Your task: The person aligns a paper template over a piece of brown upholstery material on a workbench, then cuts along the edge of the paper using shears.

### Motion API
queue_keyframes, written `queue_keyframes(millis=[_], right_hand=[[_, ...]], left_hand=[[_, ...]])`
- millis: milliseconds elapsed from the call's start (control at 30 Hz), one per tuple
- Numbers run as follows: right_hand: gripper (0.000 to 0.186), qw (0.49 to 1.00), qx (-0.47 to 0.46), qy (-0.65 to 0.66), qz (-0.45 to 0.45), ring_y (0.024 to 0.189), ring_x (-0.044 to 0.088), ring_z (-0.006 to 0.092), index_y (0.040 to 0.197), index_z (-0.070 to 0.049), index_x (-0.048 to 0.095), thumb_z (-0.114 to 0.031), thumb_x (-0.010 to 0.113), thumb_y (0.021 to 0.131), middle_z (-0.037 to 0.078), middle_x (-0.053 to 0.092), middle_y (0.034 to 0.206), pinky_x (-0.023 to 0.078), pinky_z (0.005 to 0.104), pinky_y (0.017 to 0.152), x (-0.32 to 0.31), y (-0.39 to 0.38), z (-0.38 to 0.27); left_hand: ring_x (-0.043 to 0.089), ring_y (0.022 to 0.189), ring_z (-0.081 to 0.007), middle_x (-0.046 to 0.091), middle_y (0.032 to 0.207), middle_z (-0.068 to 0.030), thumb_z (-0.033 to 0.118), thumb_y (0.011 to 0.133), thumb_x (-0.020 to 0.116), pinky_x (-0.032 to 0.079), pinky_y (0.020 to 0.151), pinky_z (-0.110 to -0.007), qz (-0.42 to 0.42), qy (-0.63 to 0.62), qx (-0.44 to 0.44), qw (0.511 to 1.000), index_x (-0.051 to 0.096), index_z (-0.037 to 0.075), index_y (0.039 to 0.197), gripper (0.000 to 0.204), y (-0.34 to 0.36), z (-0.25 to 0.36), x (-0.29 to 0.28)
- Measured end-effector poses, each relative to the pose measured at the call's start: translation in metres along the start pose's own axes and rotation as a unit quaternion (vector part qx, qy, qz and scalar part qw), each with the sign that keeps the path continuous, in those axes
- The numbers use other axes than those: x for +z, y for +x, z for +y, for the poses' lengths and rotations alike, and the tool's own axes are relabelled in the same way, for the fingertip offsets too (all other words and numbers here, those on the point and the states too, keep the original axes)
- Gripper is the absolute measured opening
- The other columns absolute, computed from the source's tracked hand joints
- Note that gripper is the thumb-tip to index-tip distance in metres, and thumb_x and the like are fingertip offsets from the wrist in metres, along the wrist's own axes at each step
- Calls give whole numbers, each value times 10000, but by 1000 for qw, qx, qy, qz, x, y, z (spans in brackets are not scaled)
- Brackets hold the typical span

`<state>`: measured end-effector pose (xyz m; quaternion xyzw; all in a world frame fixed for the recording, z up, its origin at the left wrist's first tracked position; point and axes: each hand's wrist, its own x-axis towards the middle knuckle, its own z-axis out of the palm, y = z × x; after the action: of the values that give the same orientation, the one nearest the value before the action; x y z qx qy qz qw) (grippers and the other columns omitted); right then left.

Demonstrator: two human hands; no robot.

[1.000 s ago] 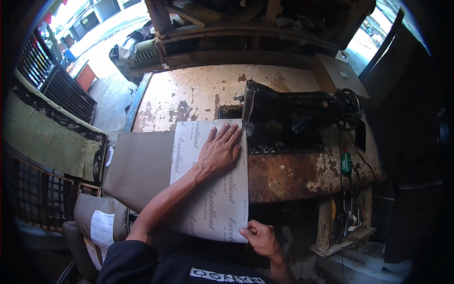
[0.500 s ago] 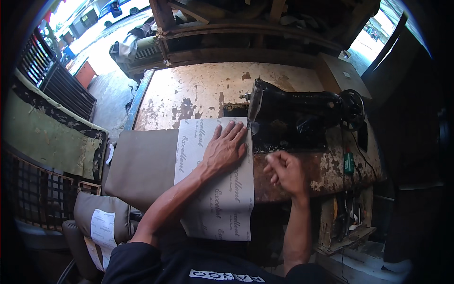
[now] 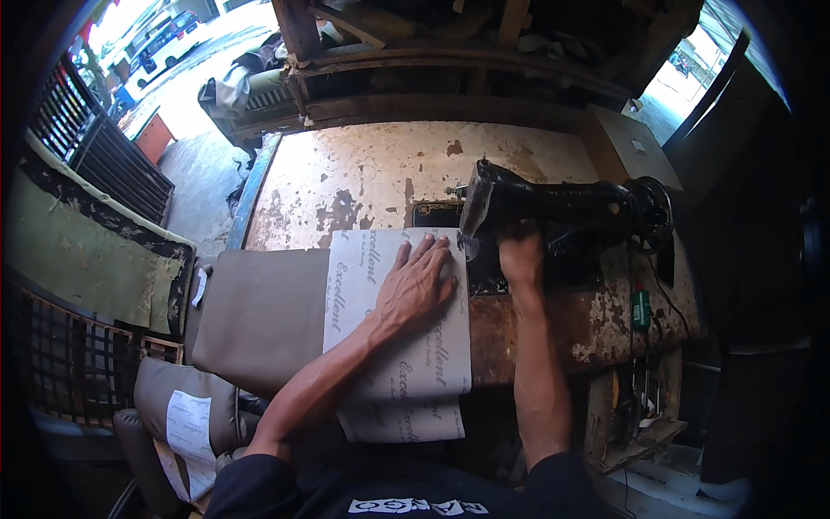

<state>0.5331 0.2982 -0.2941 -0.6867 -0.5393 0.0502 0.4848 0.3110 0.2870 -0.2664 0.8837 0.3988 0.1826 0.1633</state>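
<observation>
My left hand lies flat with fingers spread on a pale printed sheet, which rests over brown leather-like material on the worn table. The sheet's far edge sits by the needle end of a black sewing machine. My right hand reaches under the machine's arm, close to the needle area. Its fingers are partly hidden in shadow there, and I cannot tell whether they grip anything.
A hand wheel is at the machine's right end, with a small green bottle below it on the table. A cardboard box stands at the back right. A padded seat piece lies at lower left, beside metal grilles.
My right hand left the sheet's near edge, rose across the table and reached under the machine's arm by the needle. My left hand stayed flat on the sheet.
</observation>
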Motion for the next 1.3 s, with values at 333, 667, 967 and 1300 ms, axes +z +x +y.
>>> queue_keyframes(millis=[333, 667, 967, 1300], right_hand=[[281, 960, 184, 207, -42, 687, 510, 56, 1253, -21, 619, -174, 595, 1019, -8, 608, 808, 438, 239, 656, -76, -124, -69], [220, 985, 103, 132, -38, 712, 594, 105, 1140, -25, 686, -182, 605, 1009, 29, 661, 795, 487, 283, 653, -70, -125, -75], [206, 922, 266, 279, -38, 551, 488, 15, 1129, -76, 689, -245, 636, 1025, -31, 586, 728, 389, 185, 483, -123, -130, -79], [348, 965, 118, -55, 229, 968, 600, 204, 1258, -21, 622, -251, 641, 998, 88, 635, 1073, 506, 360, 837, -228, -102, -42]], left_hand=[[670, 963, -286, 687, 1071, -168, 224, 969, 678, 516, 881, -389, 182, -341, -150, 910, 663, 9, 1098, 251, 73, 5, -28], [544, 699, -121, 569, 801, -1, 211, 1055, 578, 478, 712, -277, 17, -800, -63, 596, 561, 85, 1040, 129, 26, 8, -43], [663, 891, -268, 665, 892, -114, 190, 1002, 625, 510, 801, -396, -247, -368, 136, 886, 621, 32, 1024, 160, -67, 48, -59], [622, 1159, -221, 630, 1319, -147, 394, 1047, 551, 469, 1008, -373, -103, -463, -56, 879, 579, 26, 1369, 490, 129, -36, -98]])
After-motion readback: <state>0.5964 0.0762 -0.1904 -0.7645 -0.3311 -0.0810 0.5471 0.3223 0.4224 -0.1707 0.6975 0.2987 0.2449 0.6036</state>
